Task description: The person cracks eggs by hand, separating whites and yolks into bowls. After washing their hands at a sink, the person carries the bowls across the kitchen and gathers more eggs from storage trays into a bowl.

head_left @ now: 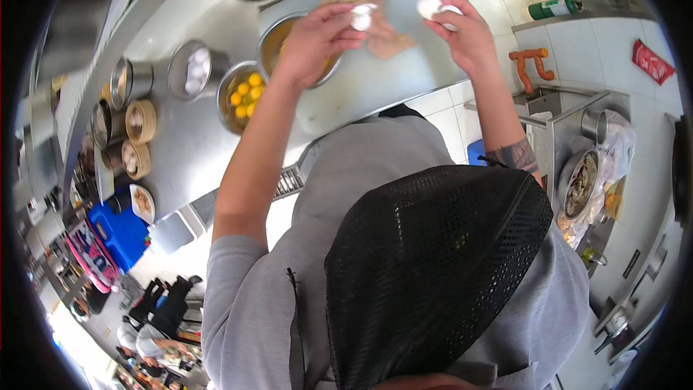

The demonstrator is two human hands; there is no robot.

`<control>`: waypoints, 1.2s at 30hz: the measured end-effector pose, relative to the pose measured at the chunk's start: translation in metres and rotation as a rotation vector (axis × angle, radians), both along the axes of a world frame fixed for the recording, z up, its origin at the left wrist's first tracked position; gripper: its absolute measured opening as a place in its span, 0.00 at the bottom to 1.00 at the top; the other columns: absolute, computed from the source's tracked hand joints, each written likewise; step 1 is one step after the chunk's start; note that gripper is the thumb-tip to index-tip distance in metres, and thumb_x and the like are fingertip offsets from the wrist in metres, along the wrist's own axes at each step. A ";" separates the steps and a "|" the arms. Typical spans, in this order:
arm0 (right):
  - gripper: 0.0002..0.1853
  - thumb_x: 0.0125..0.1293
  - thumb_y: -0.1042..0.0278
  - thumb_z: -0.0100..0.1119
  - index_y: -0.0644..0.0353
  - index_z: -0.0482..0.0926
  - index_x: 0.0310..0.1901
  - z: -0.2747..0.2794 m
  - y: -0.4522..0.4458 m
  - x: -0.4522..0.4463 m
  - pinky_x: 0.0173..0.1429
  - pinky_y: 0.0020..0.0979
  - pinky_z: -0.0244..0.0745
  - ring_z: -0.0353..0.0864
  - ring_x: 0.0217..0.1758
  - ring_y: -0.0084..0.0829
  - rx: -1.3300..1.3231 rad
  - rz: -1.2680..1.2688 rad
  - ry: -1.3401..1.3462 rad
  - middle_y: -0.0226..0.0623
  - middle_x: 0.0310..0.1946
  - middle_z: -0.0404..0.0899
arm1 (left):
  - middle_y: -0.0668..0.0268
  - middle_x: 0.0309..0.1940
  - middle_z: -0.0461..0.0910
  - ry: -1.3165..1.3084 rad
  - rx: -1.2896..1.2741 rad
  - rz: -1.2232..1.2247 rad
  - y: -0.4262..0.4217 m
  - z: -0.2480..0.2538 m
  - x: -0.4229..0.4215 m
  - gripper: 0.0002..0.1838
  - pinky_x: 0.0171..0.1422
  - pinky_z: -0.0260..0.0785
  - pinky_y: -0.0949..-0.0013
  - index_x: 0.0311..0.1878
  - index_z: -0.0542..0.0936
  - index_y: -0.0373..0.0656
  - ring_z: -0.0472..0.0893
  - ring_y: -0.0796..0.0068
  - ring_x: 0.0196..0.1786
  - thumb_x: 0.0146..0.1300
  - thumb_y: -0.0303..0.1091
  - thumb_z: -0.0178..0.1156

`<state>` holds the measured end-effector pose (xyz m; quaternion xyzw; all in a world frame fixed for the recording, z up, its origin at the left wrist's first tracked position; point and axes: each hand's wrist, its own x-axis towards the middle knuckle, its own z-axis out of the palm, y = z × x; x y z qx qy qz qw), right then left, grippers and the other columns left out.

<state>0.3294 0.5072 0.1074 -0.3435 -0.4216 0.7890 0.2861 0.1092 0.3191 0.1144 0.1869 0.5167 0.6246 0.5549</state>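
Holding white eggshell, apparently, in the narrow fingertip grip of the left hand, with two rounded white eggs or shells pinched in the right hand, near the right edge of the cutting board. Loose grip could drop fragments or drips onto raw meat mid-board; low left wrist could knock the steel bowl at the board's left, jostling the yolk-filled bowl beyond.
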 end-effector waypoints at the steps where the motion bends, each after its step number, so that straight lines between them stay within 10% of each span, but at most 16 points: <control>1: 0.14 0.62 0.87 0.63 0.72 0.76 0.49 0.000 0.020 0.024 0.62 0.39 0.87 0.85 0.57 0.43 0.011 -0.094 -0.019 0.47 0.53 0.79 | 0.56 0.53 0.84 -0.030 0.011 -0.063 0.026 0.003 0.018 0.20 0.56 0.82 0.68 0.65 0.74 0.30 0.87 0.68 0.49 0.76 0.32 0.59; 14: 0.13 0.59 0.87 0.64 0.69 0.80 0.46 0.003 0.124 0.171 0.52 0.34 0.90 0.87 0.44 0.34 0.117 -0.464 -0.225 0.43 0.43 0.82 | 0.50 0.55 0.82 -0.059 -0.262 -0.042 0.326 -0.091 0.163 0.27 0.63 0.80 0.61 0.73 0.69 0.31 0.85 0.58 0.54 0.77 0.34 0.59; 17: 0.15 0.57 0.88 0.63 0.67 0.83 0.47 -0.005 0.122 0.161 0.51 0.33 0.90 0.87 0.44 0.34 0.197 -0.408 -0.285 0.43 0.43 0.83 | 0.59 0.38 0.84 0.555 0.007 -0.270 0.298 -0.124 0.165 0.14 0.38 0.77 0.63 0.48 0.84 0.38 0.83 0.71 0.34 0.72 0.40 0.61; 19: 0.17 0.56 0.86 0.65 0.67 0.82 0.48 -0.010 0.115 0.137 0.50 0.33 0.89 0.87 0.42 0.31 0.209 -0.292 -0.320 0.40 0.42 0.83 | 0.60 0.48 0.85 0.136 -0.016 -0.158 0.248 -0.080 0.171 0.18 0.47 0.83 0.64 0.63 0.80 0.40 0.86 0.70 0.43 0.76 0.38 0.60; 31: 0.15 0.58 0.73 0.73 0.61 0.87 0.48 0.002 -0.038 -0.070 0.37 0.27 0.80 0.82 0.29 0.21 0.341 0.715 -0.290 0.29 0.33 0.85 | 0.63 0.43 0.88 0.505 -0.205 0.466 -0.029 -0.010 0.079 0.15 0.45 0.81 0.73 0.60 0.85 0.38 0.86 0.77 0.37 0.78 0.34 0.60; 36: 0.12 0.63 0.60 0.69 0.61 0.88 0.40 0.006 -0.110 -0.128 0.36 0.34 0.79 0.85 0.30 0.31 0.937 0.979 -0.317 0.38 0.33 0.85 | 0.64 0.42 0.88 0.457 -0.263 0.606 -0.118 -0.008 0.061 0.16 0.45 0.80 0.73 0.62 0.84 0.37 0.86 0.78 0.36 0.78 0.34 0.60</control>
